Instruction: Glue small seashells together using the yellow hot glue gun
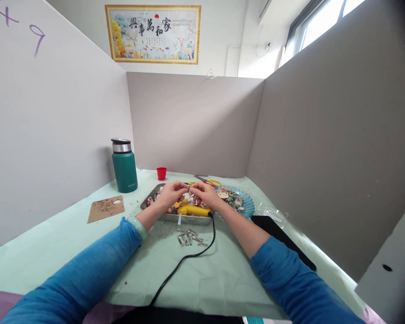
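Observation:
My left hand (170,194) and my right hand (205,194) meet over a metal tray (185,218) of small coloured pieces. The fingertips of both are pinched together around a tiny pale piece (188,196) too small to name. A yellow glue gun (193,210) lies across the tray's near edge just below my hands, its black cord (185,258) trailing toward me. Several small metal clips (189,237) lie on the table in front of the tray. Both arms wear blue sleeves, and a pale green bangle (137,226) sits on my left wrist.
A blue glass plate (247,208) of mixed pieces sits right of the tray. Yellow-handled scissors (207,181) and a small red cup (161,173) lie behind. A green flask (124,165) and a brown card (105,209) stand at the left. Grey partitions enclose the table.

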Action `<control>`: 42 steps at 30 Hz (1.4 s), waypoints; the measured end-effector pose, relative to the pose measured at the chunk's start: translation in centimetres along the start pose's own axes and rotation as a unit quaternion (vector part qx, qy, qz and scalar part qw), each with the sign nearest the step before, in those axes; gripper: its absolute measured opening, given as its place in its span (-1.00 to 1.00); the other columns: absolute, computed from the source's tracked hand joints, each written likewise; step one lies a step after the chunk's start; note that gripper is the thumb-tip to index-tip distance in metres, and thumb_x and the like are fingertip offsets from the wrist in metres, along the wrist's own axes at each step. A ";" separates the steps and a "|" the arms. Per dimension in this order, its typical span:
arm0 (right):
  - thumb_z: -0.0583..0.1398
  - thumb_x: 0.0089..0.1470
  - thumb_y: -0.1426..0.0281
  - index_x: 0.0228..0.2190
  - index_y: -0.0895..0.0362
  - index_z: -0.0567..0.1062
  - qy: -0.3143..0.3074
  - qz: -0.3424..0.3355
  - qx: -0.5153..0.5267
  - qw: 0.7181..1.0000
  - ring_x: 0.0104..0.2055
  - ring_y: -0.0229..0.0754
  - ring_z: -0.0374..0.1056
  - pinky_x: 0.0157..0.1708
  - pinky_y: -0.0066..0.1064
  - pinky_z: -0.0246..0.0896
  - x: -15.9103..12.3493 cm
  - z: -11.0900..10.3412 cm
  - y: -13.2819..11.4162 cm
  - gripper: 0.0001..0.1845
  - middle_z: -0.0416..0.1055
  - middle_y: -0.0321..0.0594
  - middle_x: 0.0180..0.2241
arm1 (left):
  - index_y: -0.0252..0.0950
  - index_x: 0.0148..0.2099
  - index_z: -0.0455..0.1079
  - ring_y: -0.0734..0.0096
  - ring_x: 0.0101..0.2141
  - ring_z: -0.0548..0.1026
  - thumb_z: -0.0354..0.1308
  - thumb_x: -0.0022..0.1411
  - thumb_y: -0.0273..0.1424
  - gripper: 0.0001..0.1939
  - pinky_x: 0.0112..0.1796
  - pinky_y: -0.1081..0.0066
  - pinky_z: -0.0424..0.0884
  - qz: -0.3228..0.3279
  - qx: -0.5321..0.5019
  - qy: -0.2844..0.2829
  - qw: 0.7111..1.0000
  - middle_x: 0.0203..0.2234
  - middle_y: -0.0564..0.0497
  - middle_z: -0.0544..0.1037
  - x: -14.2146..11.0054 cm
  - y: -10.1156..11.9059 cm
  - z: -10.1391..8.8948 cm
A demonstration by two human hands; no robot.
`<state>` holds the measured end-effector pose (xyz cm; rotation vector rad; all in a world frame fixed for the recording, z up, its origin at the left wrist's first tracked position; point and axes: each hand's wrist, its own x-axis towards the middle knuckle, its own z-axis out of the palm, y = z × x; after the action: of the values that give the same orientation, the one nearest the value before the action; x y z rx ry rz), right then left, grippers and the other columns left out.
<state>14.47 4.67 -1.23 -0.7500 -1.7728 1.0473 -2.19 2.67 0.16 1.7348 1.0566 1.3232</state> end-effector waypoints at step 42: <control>0.19 -0.06 0.12 -0.44 0.17 0.42 0.029 0.001 0.043 0.999 -0.60 -0.37 0.24 -0.68 -0.55 0.16 0.1 -0.2 0.4 -0.66 0.39 -0.29 -0.50 | -0.37 -0.36 0.45 0.63 -0.72 0.24 0.17 0.04 -0.19 -0.70 -0.65 0.55 0.19 0.004 0.048 0.029 0.998 -0.56 0.00 0.51 0.5 -0.8 -0.4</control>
<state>14.66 5.04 -1.44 -0.7223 -1.6675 1.0843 -2.64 3.44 -0.25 1.7821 1.1643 1.3543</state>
